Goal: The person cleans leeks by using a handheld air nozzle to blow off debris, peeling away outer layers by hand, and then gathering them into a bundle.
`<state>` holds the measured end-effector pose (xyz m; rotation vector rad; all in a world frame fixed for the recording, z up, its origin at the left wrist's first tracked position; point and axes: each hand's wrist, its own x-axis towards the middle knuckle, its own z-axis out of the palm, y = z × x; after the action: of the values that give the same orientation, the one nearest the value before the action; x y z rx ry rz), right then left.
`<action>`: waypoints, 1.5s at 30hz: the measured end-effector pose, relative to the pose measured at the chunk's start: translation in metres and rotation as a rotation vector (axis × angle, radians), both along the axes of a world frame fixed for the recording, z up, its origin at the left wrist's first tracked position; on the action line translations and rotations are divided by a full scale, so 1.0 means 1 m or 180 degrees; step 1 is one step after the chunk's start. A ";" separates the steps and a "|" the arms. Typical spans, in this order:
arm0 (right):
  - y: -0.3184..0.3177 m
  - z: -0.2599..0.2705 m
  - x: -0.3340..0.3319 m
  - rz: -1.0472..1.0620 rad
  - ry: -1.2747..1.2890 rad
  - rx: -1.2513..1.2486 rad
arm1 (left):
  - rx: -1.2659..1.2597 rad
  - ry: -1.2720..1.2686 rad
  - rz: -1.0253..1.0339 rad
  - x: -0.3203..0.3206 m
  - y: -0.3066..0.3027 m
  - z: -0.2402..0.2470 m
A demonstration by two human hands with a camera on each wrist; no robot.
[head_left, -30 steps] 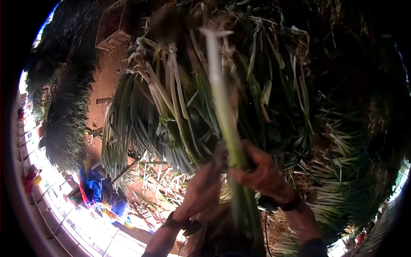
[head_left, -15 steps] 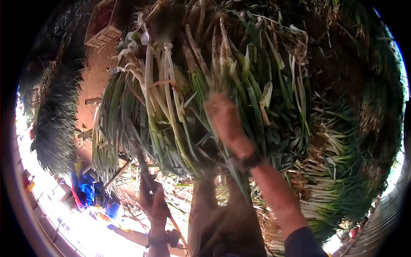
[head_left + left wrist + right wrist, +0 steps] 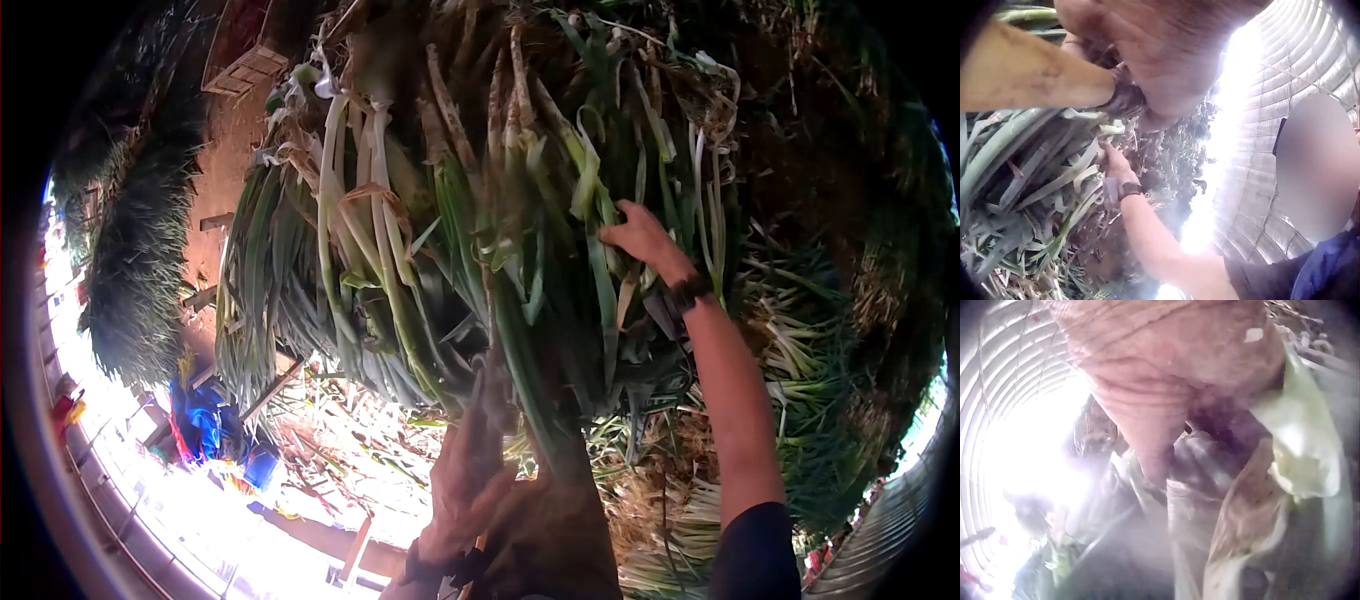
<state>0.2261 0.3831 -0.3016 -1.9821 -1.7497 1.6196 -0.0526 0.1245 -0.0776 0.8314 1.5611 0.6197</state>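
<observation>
My right hand (image 3: 640, 238) reaches into a heap of leeks (image 3: 390, 290), thumb and forefinger around the green leaves of one leek (image 3: 590, 185). Close up in the right wrist view, its thumb presses against pale and browned leaves (image 3: 1244, 519). Low in front of my legs, my left hand (image 3: 465, 490) grips a knife. The knife's wooden handle (image 3: 1035, 75) juts out of the fist in the left wrist view. Its long dark blade (image 3: 487, 385) points up toward the heap in the head view, blurred and overlapping the leaves.
A crate (image 3: 250, 65) stands at the upper left, beside a long row of green leaves (image 3: 145, 270). Cut leaf scraps (image 3: 360, 425) litter the ground. Blue items (image 3: 205, 425) lie at the lower left. More leeks with white stems (image 3: 795, 340) are laid out at the right.
Both hands were at one leek a second ago; it has left them. My right hand has gone to the heap and then rightward. My left hand swung left with the knife, then back to the middle.
</observation>
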 end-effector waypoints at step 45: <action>-0.164 0.105 0.038 -0.1037 0.0716 0.0353 | 0.0572 0.1262 -0.1185 0.055 0.025 -0.063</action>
<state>0.2639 0.2192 -0.1968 -1.8350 -1.3269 1.5303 0.0025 0.1498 -0.1406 1.4085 1.6547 0.3369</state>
